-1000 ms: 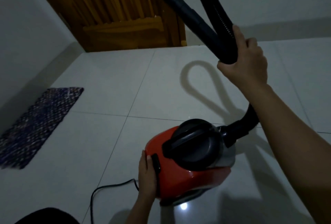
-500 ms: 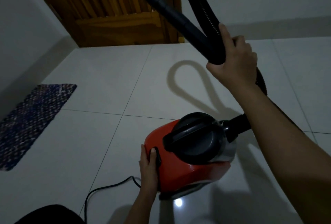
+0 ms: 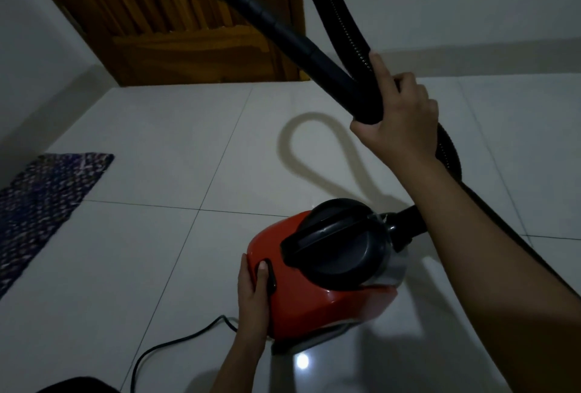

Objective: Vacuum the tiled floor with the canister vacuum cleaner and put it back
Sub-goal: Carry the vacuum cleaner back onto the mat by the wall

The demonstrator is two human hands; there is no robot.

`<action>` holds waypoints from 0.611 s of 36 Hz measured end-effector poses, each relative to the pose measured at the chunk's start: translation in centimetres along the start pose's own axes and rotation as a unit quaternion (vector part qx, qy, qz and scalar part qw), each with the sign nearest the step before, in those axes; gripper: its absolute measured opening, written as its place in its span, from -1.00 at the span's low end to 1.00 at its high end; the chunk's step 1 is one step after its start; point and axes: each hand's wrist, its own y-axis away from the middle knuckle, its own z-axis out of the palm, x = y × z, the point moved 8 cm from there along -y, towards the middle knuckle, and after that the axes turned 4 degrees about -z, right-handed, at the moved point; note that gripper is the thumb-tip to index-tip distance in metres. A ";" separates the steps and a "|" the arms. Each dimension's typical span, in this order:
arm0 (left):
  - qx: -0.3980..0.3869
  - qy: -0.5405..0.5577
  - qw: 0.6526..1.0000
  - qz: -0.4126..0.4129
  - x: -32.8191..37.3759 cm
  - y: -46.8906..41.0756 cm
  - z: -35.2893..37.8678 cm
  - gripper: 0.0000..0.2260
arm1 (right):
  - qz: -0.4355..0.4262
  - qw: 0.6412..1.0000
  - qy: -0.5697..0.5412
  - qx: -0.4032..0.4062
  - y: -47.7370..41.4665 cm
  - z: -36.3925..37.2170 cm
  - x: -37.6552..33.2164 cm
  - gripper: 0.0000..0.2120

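A red canister vacuum (image 3: 317, 295) with a black top handle stands on the white tiled floor (image 3: 157, 251). My left hand (image 3: 253, 289) rests against its rear end, thumb on the black button there. My right hand (image 3: 399, 119) grips the black wand (image 3: 267, 18) and the ribbed hose (image 3: 339, 15) together where they meet, held up above the canister. The hose loops down behind my right arm to the canister's front port. The wand's far end runs out of view at the top.
A black power cord (image 3: 176, 342) trails from the canister's back toward the lower left. A dark woven mat (image 3: 44, 200) lies by the left wall. A wooden door (image 3: 188, 21) stands at the back. Open tiles stretch left of the canister.
My right hand has kept its grip on the wand and hose, sitting slightly lower and further right in view. My left thumb has stayed on the canister's rear button.
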 end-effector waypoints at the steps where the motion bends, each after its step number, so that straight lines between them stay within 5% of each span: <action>1: 0.001 -0.001 1.000 -0.004 -0.1 -0.1 0.1 -0.20 | -0.001 1.000 0.005 0.000 0.1 0.0 0.0 -0.15; 22: 0.019 -0.020 0.999 -0.026 1.1 1.3 0.5 -0.25 | -0.019 0.999 0.028 0.005 0.7 -0.3 -0.1 -0.17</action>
